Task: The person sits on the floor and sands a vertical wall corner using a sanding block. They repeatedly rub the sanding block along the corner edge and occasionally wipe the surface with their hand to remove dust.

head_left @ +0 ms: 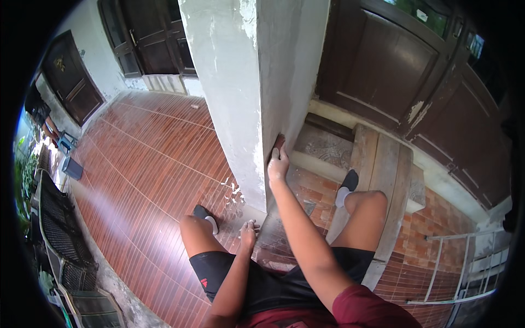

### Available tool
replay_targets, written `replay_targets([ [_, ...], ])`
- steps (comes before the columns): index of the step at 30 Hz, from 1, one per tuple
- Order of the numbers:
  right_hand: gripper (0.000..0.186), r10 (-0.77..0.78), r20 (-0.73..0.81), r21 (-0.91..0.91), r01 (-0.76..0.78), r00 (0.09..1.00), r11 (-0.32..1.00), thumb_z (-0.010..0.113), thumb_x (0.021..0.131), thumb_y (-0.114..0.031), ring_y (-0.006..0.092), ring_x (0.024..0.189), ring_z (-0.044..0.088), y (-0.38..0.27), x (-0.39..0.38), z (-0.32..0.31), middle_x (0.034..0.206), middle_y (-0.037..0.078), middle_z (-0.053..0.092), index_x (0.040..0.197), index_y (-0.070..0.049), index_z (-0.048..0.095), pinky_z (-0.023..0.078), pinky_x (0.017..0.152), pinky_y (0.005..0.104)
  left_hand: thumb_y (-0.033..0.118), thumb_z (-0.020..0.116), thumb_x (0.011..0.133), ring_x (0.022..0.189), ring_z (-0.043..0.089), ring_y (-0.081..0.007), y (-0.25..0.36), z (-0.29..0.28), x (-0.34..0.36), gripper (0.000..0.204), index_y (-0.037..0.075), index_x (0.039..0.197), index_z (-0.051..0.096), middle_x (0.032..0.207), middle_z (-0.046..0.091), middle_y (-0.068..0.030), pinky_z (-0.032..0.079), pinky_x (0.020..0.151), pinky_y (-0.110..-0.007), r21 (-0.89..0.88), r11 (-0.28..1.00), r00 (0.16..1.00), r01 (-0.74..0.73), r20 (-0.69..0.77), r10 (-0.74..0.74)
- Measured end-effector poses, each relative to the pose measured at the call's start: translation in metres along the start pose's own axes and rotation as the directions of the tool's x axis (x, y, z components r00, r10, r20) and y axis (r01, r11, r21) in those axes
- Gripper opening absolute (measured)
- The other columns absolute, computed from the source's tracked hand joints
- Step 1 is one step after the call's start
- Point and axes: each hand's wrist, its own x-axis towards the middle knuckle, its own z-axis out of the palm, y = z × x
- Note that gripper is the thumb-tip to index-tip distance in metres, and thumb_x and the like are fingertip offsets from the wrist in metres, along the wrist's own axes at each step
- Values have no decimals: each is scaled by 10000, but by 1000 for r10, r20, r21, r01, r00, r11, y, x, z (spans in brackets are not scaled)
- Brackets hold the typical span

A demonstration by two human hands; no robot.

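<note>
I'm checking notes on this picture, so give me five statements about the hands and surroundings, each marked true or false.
1. The right hand holds a dark block at the pillar. True.
2. Both hands grip the block. False: the left hand is lower down, apart from it.
3. White flakes lie on the floor beside the pillar. True.
4. The person's shorts are white. False: the shorts are black.
5. A blue stool stands on the person's left. True.

The pillar [232,87] is grey-white, the striped floor [147,158] reddish-brown, the sleeve [372,310] maroon.
</note>
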Motion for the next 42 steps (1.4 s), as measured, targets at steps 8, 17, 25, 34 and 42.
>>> replay_targets([
  [8, 462, 301, 579, 389, -581, 758, 715, 432, 1062, -324, 207, 853, 642, -135, -51, -133, 1267, 177, 662, 1417, -37, 504, 525, 695, 347, 360, 440, 1054, 935, 678, -255, 16, 2, -9, 445, 25, 1302, 594, 1106, 704, -132, 524, 751, -396, -18, 1000, 1000, 4, 24, -4],
  [17, 484, 276, 700, 281, -609, 659, 742, 439, 1053, -327, 180, 891, 646, -141, -83, -173, 1270, 162, 661, 1420, -18, 502, 527, 732, 324, 352, 489, 1059, 1039, 668, -233, 103, 23, -61, 471, -1, 1362, 562, 1187, 683, -130, 523, 845, -365, -97, 969, 956, -229, 168, 243],
  [25, 525, 52, 620, 26, -88, 783, 996, 647, 982, -162, 122, 1090, 628, -118, -121, -157, 1299, 98, 649, 1459, 7, 510, 509, 922, 270, 320, 530, 1054, 1032, 665, -190, 170, 55, -96, 435, -19, 1318, 593, 1168, 686, -111, 535, 855, -336, -247, 892, 867, -379, 243, 435],
  [34, 435, 109, 510, 141, -208, 853, 968, 674, 974, -167, 89, 855, 641, -110, -120, -160, 1089, 75, 709, 1347, 44, 598, 538, 769, 254, 283, 584, 1035, 943, 664, -152, 185, 63, -84, 344, -8, 1202, 659, 1034, 715, -72, 516, 852, -323, 44, 931, 917, -363, 195, 348],
  [42, 405, 599, -84, 544, -468, 796, 697, 598, 979, -249, 201, 1117, 604, -94, -84, -169, 1263, 96, 641, 1285, 15, 632, 472, 982, 328, 275, 574, 975, 1329, 503, -360, 257, 122, -58, 434, 17, 1321, 623, 1406, 573, -171, 379, 1097, -499, 686, -143, 378, -714, 548, 746],
])
